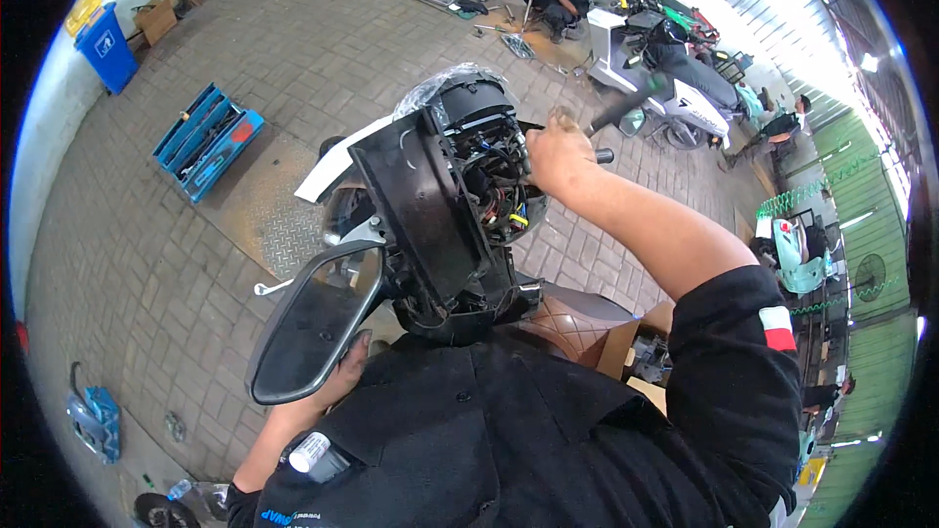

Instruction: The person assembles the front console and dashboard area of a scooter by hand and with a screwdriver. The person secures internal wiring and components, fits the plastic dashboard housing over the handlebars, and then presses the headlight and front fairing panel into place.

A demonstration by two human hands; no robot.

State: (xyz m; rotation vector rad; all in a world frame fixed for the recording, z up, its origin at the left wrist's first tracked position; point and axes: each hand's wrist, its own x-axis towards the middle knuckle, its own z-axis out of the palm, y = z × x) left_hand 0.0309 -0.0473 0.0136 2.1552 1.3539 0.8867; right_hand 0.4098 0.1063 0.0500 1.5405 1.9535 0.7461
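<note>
In front of me stands a partly stripped motor scooter, its black plastic panel (419, 205) exposed and bundles of coloured wires (506, 215) showing beside it. My right hand (560, 152) is closed at the far right side of this opening. From its fingers a dark, stick-like tool (628, 106) with a greenish end points up and right, blurred by motion. Just below that hand juts a short black bar end (605, 155). My left hand (344, 374) is low on the left, mostly behind the black rear-view mirror (318, 323); its grip is hidden.
An open blue toolbox (207, 142) lies on the paving at left, near a rusty metal plate (284, 220). A blue bin (106, 51) is by the wall. Another person (572, 2) sits low near a white scooter (675, 93). A cardboard box (618, 347) is close at right.
</note>
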